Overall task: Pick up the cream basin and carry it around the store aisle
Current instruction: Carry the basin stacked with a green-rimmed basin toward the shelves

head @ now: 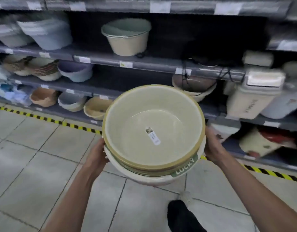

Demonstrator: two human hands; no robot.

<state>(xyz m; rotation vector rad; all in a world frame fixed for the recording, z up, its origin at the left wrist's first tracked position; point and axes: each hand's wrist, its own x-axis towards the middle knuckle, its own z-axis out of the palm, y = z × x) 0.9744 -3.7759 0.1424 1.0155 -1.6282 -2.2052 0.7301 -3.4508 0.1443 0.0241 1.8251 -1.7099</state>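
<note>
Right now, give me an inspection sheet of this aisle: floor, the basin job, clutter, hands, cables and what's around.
Surface: pale grey tiled floor, yellow-and-black hazard tape along the shelf base.
Job's things: round cream plastic basin held off the floor, nested atop other basins; white sticker inside; green LUCKY label on the stack.
Clutter: nothing seen on the floor.
Hands: left hand and right hand grip opposite sides of the stack.
Cables: thin black cords hang off a shelf edge.
Surroundings: grey shelves of basins, beige lidded bin, person's dark shoe.
</note>
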